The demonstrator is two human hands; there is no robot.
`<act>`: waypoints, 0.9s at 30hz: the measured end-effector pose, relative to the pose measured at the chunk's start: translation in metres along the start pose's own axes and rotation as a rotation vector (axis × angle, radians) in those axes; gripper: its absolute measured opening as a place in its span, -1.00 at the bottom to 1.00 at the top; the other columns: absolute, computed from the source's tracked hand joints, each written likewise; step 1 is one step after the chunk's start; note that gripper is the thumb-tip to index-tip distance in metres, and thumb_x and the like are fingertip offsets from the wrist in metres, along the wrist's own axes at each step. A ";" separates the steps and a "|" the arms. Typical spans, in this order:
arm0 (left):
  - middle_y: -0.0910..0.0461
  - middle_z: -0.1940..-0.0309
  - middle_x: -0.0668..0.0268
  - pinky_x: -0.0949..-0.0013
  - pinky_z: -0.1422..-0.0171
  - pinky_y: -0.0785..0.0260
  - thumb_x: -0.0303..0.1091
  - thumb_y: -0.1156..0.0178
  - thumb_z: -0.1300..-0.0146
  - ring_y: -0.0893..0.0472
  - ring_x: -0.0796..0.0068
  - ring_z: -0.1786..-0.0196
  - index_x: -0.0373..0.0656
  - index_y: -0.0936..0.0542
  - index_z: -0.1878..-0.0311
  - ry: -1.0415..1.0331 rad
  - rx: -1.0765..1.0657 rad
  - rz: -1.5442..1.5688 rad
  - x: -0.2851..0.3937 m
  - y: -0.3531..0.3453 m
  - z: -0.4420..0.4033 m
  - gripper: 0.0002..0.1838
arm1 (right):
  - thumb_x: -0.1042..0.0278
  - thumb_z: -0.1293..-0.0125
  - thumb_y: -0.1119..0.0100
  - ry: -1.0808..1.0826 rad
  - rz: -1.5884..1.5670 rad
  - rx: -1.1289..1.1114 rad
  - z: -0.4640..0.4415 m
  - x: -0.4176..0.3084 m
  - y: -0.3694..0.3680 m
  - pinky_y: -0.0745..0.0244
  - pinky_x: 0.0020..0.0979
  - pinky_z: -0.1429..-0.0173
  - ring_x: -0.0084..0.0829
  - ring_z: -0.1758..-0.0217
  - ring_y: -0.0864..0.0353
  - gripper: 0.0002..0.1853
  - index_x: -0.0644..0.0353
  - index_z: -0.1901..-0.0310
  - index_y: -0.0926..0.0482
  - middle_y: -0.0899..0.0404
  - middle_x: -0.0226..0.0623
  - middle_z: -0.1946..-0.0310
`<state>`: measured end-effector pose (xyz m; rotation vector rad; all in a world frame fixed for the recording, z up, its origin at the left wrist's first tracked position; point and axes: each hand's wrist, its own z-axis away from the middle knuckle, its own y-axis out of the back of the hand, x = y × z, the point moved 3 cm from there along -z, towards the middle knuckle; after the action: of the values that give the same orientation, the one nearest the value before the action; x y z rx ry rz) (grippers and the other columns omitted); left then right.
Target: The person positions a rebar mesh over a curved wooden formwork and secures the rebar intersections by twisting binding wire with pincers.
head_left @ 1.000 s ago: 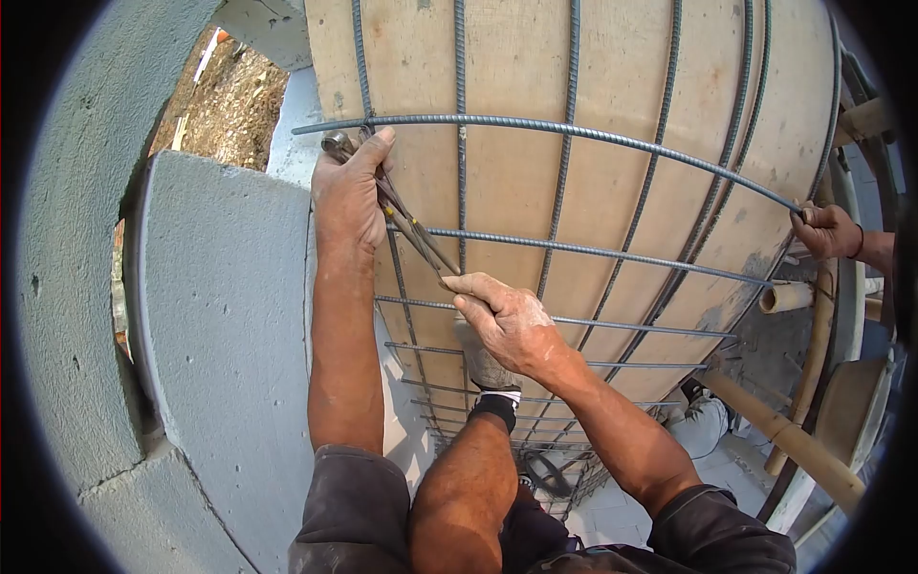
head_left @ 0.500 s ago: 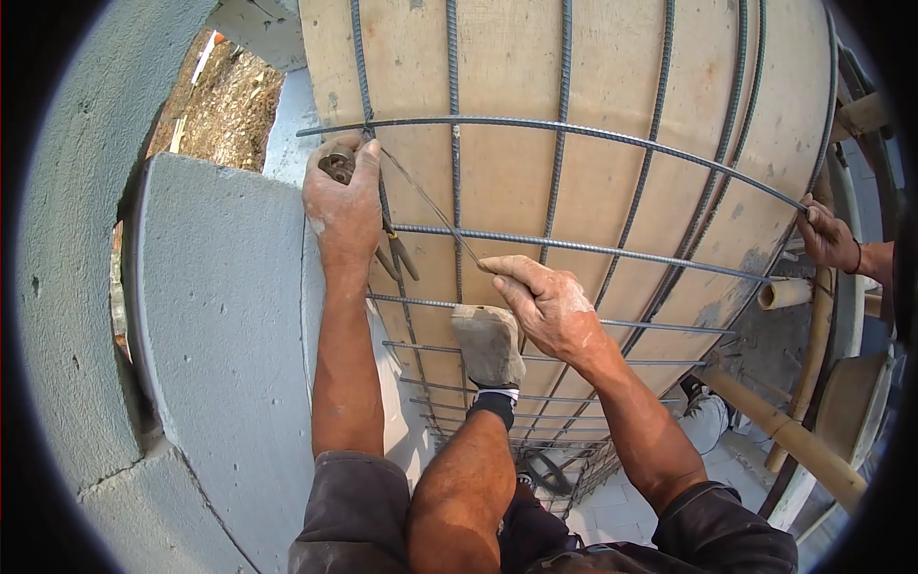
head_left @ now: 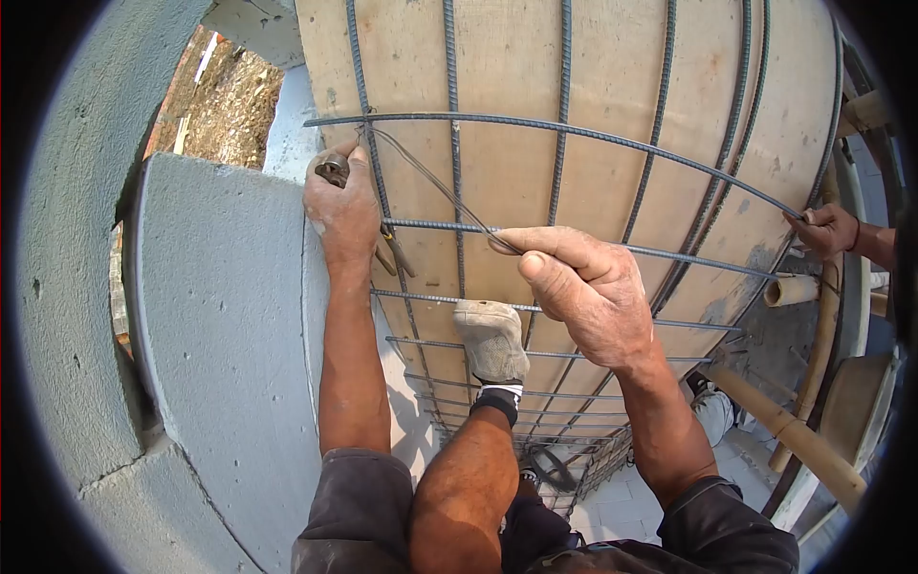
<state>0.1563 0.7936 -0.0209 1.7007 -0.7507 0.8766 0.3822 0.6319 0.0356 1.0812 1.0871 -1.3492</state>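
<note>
My left hand is closed around a pair of pliers, whose head shows above the fist and whose handles hang below it. Its fingertips are at the crossing of the top horizontal rebar and the leftmost vertical rebar. A thin doubled wire runs from that crossing down to my right hand, pinched between thumb and fingers. At the right, another person's hand holds the far end of the top rebar.
Wooden formwork boards stand behind the rebar grid. A grey block wall is on the left. My shoed foot rests against the grid below my hands. Bamboo poles cross at the lower right.
The pliers have gone from between my hands into my left fist. My right hand has moved right and slightly up, drawing out the wire. The top rebar's left end has shifted slightly right.
</note>
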 end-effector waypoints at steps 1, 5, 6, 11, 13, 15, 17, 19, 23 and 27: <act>-0.67 0.23 0.17 0.34 0.05 -0.50 -0.37 -0.25 -0.35 -0.64 0.40 0.20 -0.36 -0.62 0.00 0.002 0.006 -0.007 0.000 -0.001 -0.001 -0.73 | 0.27 -0.49 -0.14 -0.006 -0.058 -0.017 0.000 -0.006 -0.006 -0.56 -0.38 -0.07 -0.41 0.03 -0.69 -0.68 0.30 -0.09 -0.67 -0.74 -0.14 0.09; -0.68 0.19 0.16 0.34 0.00 -0.51 -0.38 -0.27 -0.35 -0.65 0.40 0.16 -0.39 -0.61 0.00 0.016 0.025 0.012 0.001 -0.002 0.001 -0.73 | 0.23 -0.49 -0.18 0.177 -0.036 -0.091 -0.004 -0.009 -0.031 -0.51 -0.46 0.20 -0.51 0.29 -0.63 -0.66 0.30 -0.11 -0.66 -0.70 -0.26 0.28; -0.68 0.16 0.15 0.34 -0.02 -0.51 -0.38 -0.27 -0.35 -0.65 0.40 0.14 -0.40 -0.61 0.00 0.047 0.009 0.058 0.000 0.000 0.001 -0.73 | 0.23 -0.49 -0.17 0.290 0.007 -0.100 -0.004 -0.005 -0.041 -0.57 -0.43 0.17 -0.42 0.27 -0.71 -0.65 0.31 -0.12 -0.64 -0.74 -0.18 0.23; -0.67 0.05 0.17 0.39 -0.08 -0.49 -0.39 -0.28 -0.36 -0.63 0.45 0.08 -0.38 -0.60 -0.08 0.023 -0.042 0.347 -0.013 0.007 0.012 -0.69 | 0.22 -0.46 -0.11 0.156 0.314 -0.182 0.006 0.039 -0.080 -0.58 -0.07 -0.04 0.05 0.07 -0.70 -0.71 0.15 -0.09 -0.61 -0.70 0.02 0.11; -0.66 0.04 0.19 0.42 -0.09 -0.48 -0.39 -0.28 -0.36 -0.62 0.47 0.07 -0.37 -0.60 -0.11 -0.003 -0.035 0.290 -0.016 0.014 0.018 -0.67 | 0.20 -0.46 -0.09 0.124 0.434 -0.146 0.004 0.062 -0.085 -0.58 -0.01 -0.02 0.09 0.08 -0.68 -0.72 0.10 -0.09 -0.59 -0.71 0.02 0.15; -0.65 0.01 0.19 0.40 -0.20 -0.42 -0.36 -0.29 -0.37 -0.60 0.46 -0.01 -0.38 -0.57 -0.17 0.036 -0.038 0.255 -0.012 0.019 0.022 -0.61 | 0.18 -0.46 -0.09 0.045 0.567 -0.143 -0.003 0.074 -0.085 -0.57 0.01 0.00 0.09 0.10 -0.69 -0.72 0.06 -0.09 -0.58 -0.72 0.00 0.21; -0.65 0.04 0.20 0.40 -0.18 -0.43 -0.36 -0.28 -0.37 -0.60 0.47 0.01 -0.37 -0.57 -0.17 0.071 -0.041 0.214 -0.003 0.023 0.025 -0.61 | 0.21 -0.47 -0.07 -0.059 0.621 -0.132 -0.008 0.074 -0.078 -0.57 -0.02 -0.04 0.06 0.06 -0.70 -0.73 0.09 -0.09 -0.58 -0.72 -0.03 0.16; -0.67 0.11 0.22 0.42 -0.01 -0.49 -0.38 -0.27 -0.36 -0.62 0.50 0.13 -0.36 -0.60 -0.12 0.104 -0.043 0.164 0.010 0.021 0.032 -0.67 | 0.22 -0.48 -0.07 -0.124 0.626 -0.120 -0.011 0.077 -0.073 -0.57 -0.05 -0.07 0.04 0.04 -0.70 -0.72 0.12 -0.10 -0.59 -0.72 -0.04 0.13; -0.68 0.28 0.27 0.45 0.09 -0.47 -0.33 -0.28 -0.37 -0.61 0.56 0.26 -0.36 -0.60 -0.06 0.115 -0.161 0.037 0.010 0.007 0.040 -0.68 | 0.18 -0.48 -0.08 -0.107 0.454 -0.127 -0.003 0.081 -0.082 -0.55 -0.04 -0.08 0.06 0.03 -0.69 -0.70 0.07 -0.12 -0.57 -0.72 -0.03 0.14; -0.62 0.39 0.40 0.54 0.24 -0.38 -0.28 -0.27 -0.40 -0.53 0.66 0.38 -0.31 -0.60 0.02 0.228 -0.165 0.173 0.007 0.010 0.045 -0.72 | 0.12 -0.47 -0.10 -0.108 0.280 -0.187 0.001 0.077 -0.089 -0.53 -0.09 -0.11 0.01 -0.02 -0.68 -0.68 0.04 -0.14 -0.58 -0.72 -0.08 0.12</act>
<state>0.1607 0.7469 -0.0194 1.3788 -0.7993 1.0780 0.2893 0.6209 -0.0367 0.9703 0.9247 -1.0498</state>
